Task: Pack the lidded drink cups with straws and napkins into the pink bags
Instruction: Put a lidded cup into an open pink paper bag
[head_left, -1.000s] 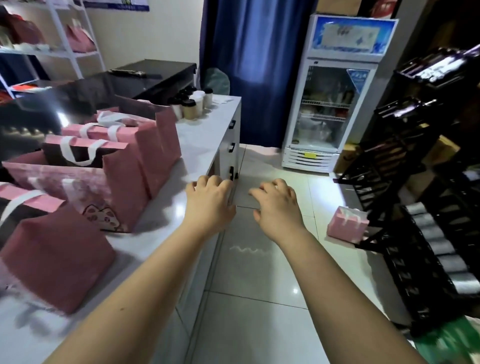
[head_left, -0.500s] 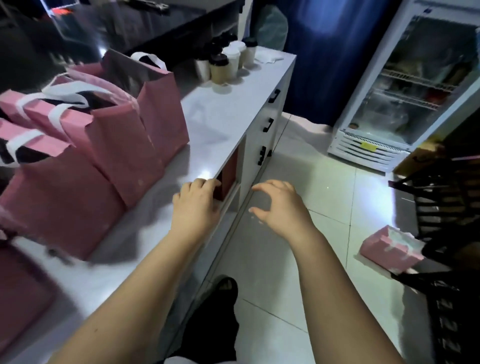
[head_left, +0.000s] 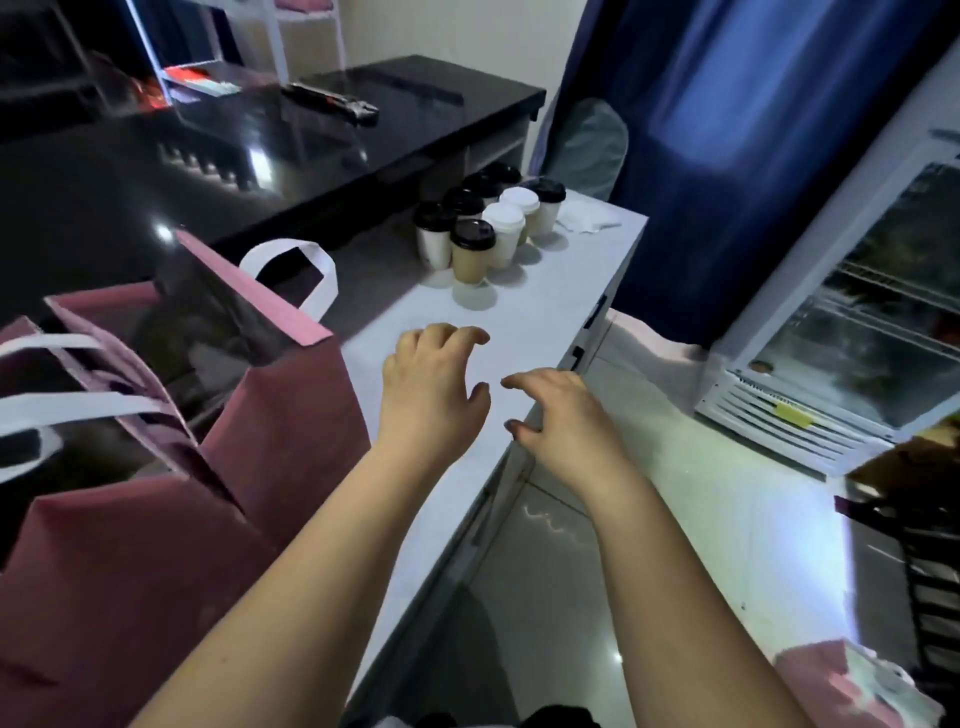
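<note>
Head view.

**Task items.** The lidded cups (head_left: 488, 223) stand upright in a tight cluster at the far end of the white worktop (head_left: 545, 317). The count is uncertain, roughly eight. Most carry black lids, and two in the middle carry white lids. The nearest cup (head_left: 471, 255) is tan with a black lid; the others read white or pale tan. The napkins (head_left: 588, 219) lie in a small white pile just right of the cluster, at the worktop's far right corner.

**Hands.** Your left hand (head_left: 432, 387) hovers palm down over the worktop, fingers loosely curled, holding nothing. Your right hand (head_left: 563, 415) is just beside it, over the worktop's right edge, fingers loosely curled and spread, also empty. Both hands are well apart from the cups, with bare worktop between.

**Surroundings.**
- A glossy black counter (head_left: 270, 150) runs behind and left of the worktop.
- A blue curtain (head_left: 727, 135) hangs at the far right.
- A glass-door fridge (head_left: 852, 343) stands on the right.
- A pink pack (head_left: 841, 686) lies on the tiled floor at the near right.

**Containers.** The pink bags (head_left: 280, 410) stand in a row on the left of the worktop, mouths open and white handles (head_left: 291, 260) up. The far bag is just left of your left hand. The interiors are dark, so you cannot tell the contents.
</note>
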